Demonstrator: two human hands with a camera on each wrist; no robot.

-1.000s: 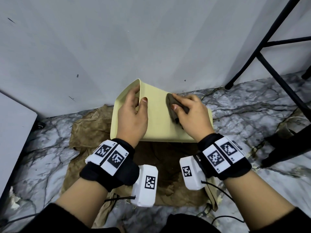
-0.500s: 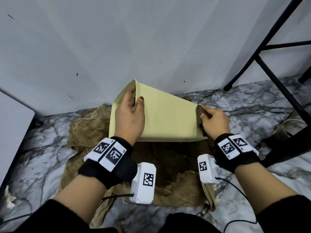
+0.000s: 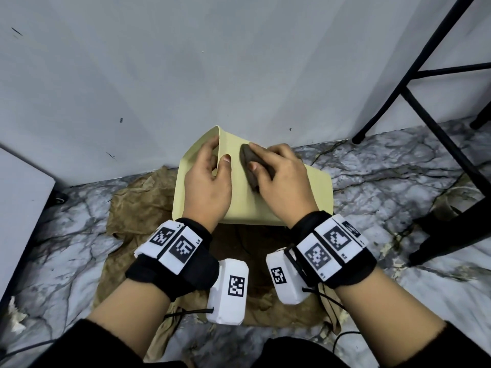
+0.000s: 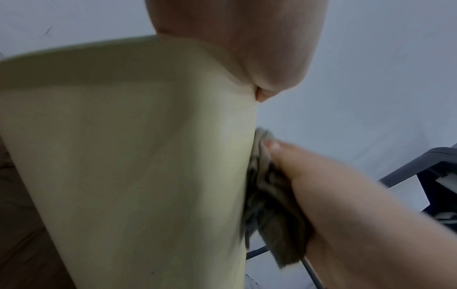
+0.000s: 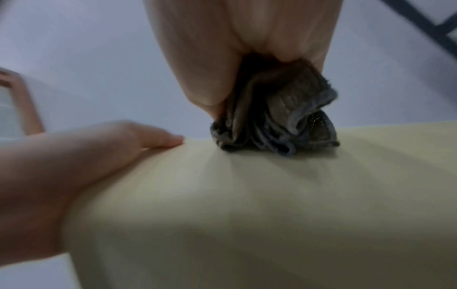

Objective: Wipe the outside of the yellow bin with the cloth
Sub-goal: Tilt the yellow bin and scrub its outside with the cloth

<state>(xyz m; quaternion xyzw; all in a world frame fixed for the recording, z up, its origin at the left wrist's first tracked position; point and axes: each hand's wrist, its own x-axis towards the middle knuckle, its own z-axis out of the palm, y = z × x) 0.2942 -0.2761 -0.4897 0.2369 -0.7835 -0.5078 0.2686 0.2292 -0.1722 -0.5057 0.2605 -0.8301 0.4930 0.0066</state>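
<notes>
The pale yellow bin [image 3: 317, 193] lies tilted on the floor by the wall, one flat outer side facing up. My left hand [image 3: 210, 176] grips its upper corner edge, fingers over one side and thumb on the other. My right hand [image 3: 276, 176] holds a bunched dark grey-brown cloth [image 3: 251, 170] and presses it on the bin's upper side, close to the left thumb. The left wrist view has the bin [image 4: 128, 166] with the cloth [image 4: 269, 199] against its right face. In the right wrist view the cloth [image 5: 277, 121] is squeezed down onto the bin [image 5: 247, 215].
A crumpled brown sheet [image 3: 138, 205] lies under the bin on the marble-patterned floor [image 3: 385, 171]. The grey wall [image 3: 186, 62] stands right behind. Black metal stool legs [image 3: 414, 102] rise at the right, and a white panel [image 3: 21, 203] stands at the left.
My right hand slid the cloth from the bin's right edge back left across the upper side, ending near my left thumb. The left hand keeps its grip on the corner.
</notes>
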